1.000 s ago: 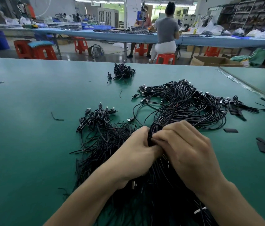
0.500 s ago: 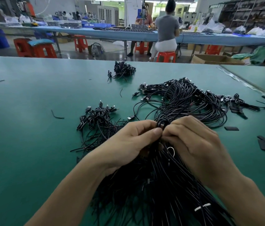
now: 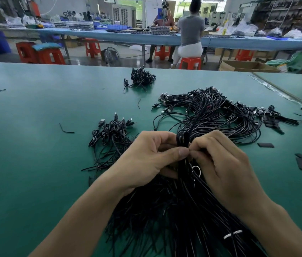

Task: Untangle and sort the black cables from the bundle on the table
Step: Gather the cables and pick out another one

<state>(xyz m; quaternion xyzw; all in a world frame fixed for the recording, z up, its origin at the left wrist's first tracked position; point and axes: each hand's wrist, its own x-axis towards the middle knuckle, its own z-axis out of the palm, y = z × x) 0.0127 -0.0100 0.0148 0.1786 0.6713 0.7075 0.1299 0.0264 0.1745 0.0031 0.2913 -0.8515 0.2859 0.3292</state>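
Two bare forearms [image 3: 83,219] enter from the lower edge and converge at centre, where the left hand [image 3: 146,160], fingers curled and thumb extended, meets the right hand [image 3: 226,164], knuckles up and fingers curled, both pinching one upright black cable loop [image 3: 183,138] between their touching fingertips.

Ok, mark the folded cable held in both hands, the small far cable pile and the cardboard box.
folded cable [image 3: 183,139]: head view, its looped top.
small far cable pile [image 3: 142,78]: head view, middle of the pile.
cardboard box [image 3: 244,66]: head view, its brown upper part.
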